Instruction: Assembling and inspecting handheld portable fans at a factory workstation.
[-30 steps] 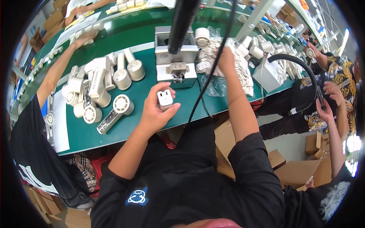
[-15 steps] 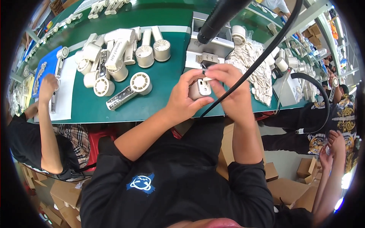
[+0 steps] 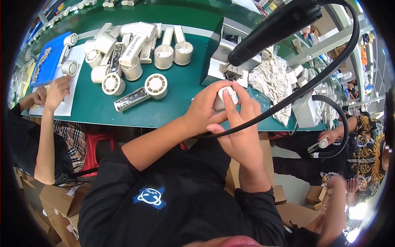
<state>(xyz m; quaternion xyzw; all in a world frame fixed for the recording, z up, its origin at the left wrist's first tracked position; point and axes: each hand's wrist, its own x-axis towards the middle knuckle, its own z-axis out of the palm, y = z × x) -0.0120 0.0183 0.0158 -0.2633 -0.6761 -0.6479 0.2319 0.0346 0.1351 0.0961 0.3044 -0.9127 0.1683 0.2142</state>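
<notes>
Close to the table's front edge, my left hand [image 3: 205, 102] is wrapped round a white handheld fan [image 3: 219, 104], held with one end toward me. A rounded white cap [image 3: 228, 94] covers that end. My right hand [image 3: 243, 125] is closed on the same end, one finger pressing on the cap and the thumb lower down, off it. The fan's far part is hidden by my hands. Just beyond stands a silver screw feeder [image 3: 212, 70], and a black electric screwdriver [image 3: 275, 31] hangs above it.
Several white fans [image 3: 133, 51] lie heaped at the left; one with its circuit board bare [image 3: 133, 99] lies nearer. Small white parts [image 3: 271, 82] are piled at the right. The screwdriver's black cable [image 3: 304, 88] loops over my right hand. Co-workers sit at the left [image 3: 57, 92] and right.
The fan's slotted end, seen before, is now under the white cap. My right fingers have moved from pinching a small white piece to pressing on the cap. The screwdriver appears farther right.
</notes>
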